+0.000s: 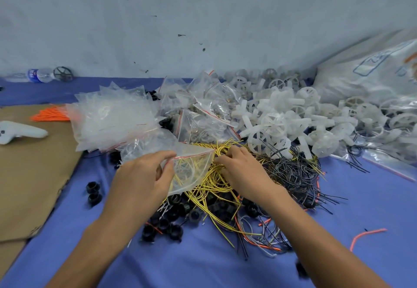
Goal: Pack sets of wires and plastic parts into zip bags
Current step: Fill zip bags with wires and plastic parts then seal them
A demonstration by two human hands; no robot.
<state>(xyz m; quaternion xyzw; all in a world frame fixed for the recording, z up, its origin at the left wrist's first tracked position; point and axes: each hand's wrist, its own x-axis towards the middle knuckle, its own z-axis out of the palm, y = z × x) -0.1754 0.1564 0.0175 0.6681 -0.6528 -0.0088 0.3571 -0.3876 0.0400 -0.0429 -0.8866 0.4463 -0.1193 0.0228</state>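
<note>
Head view. Fingers of left hand: pinched the red-striped mouth of a small clear zip bag, centre frame. Right hand, at 3 o'clock from bag: fingers curled, picking at tangled yellow wires. Risk, judged: tangle could drag extra strands or neighbouring black wires along, spoiling the set.
</note>
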